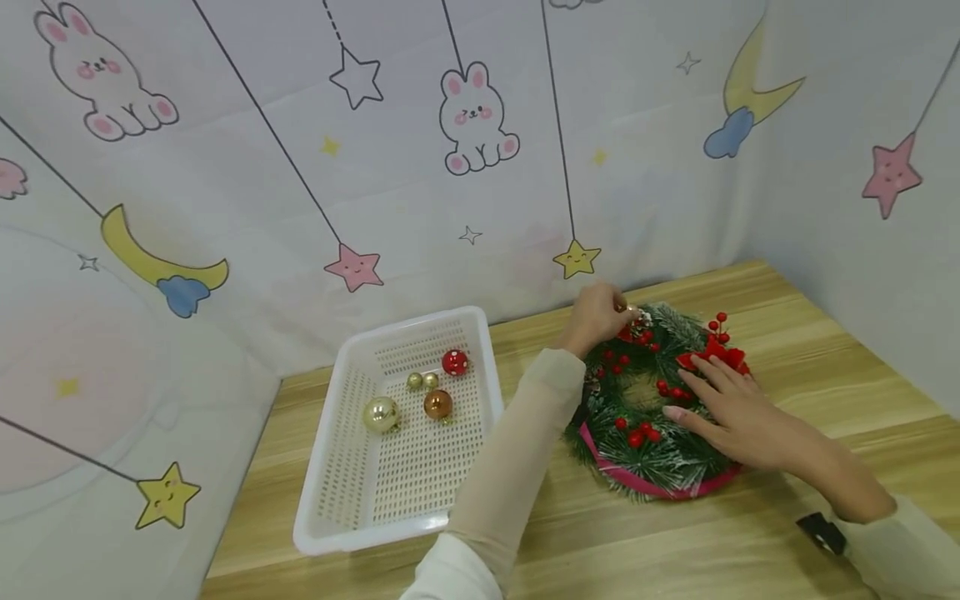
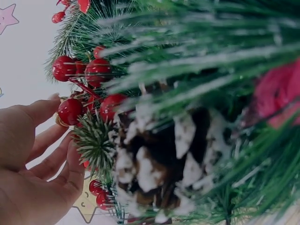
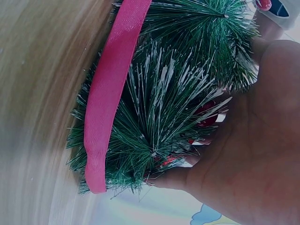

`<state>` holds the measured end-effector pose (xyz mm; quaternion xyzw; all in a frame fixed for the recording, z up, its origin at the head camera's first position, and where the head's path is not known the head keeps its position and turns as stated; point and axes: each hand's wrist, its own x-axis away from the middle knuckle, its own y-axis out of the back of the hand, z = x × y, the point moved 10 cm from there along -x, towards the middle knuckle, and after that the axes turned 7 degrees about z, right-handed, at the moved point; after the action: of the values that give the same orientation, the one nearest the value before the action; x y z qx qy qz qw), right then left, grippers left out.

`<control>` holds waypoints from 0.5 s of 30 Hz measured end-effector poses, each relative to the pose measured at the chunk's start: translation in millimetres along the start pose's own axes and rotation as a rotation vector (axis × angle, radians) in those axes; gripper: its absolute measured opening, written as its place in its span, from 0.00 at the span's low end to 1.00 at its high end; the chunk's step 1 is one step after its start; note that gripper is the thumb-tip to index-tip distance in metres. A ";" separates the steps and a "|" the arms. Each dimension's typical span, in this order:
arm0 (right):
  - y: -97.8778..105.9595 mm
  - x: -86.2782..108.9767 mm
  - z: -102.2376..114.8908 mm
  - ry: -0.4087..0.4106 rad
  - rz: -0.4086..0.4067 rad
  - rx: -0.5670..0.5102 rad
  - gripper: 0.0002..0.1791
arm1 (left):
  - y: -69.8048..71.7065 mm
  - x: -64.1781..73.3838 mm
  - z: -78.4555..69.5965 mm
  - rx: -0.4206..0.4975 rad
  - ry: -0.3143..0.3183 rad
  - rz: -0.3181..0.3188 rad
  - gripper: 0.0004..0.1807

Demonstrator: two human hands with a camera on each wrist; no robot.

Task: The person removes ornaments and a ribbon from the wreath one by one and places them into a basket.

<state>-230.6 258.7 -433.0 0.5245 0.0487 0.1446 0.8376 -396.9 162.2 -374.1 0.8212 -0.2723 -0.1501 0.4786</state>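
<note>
A green Christmas wreath [image 1: 678,454] with frosted needles, red berries [image 1: 637,435] and a pink ribbon [image 1: 626,475] lies on the table. At its far side my left hand [image 1: 597,317] pinches a small gold bauble [image 1: 633,312] between thumb and fingers. In the left wrist view, berries [image 2: 70,111] hide most of that bauble, and a snow-tipped pinecone [image 2: 154,164] sits close by. My right hand [image 1: 750,417] rests with spread fingers on the wreath's right side, over a red cloth flower [image 1: 723,358]. The right wrist view shows its palm [image 3: 248,150] beside the needles and ribbon.
Left of the wreath stands a white plastic basket [image 1: 341,467]. Inside lie a large pale gold bauble [image 1: 382,414], a copper bauble [image 1: 438,404], two small gold ones and a red spotted ball [image 1: 454,362]. A printed cloth backdrop [image 1: 420,208] borders the wooden table [image 1: 847,400].
</note>
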 end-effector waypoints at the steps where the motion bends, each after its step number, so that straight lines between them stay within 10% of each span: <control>1: 0.0 -0.2 0.3 0.001 -0.001 0.002 0.46 | 0.6 1.1 0.2 -0.007 0.006 -0.004 0.19; 15: -0.5 0.8 3.0 0.004 -0.008 0.005 0.46 | 3.0 7.0 1.5 0.025 -0.070 0.010 0.14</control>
<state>-229.0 256.1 -432.1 0.5262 0.0527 0.1421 0.8367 -392.9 155.7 -372.1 0.8199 -0.2951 -0.1728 0.4591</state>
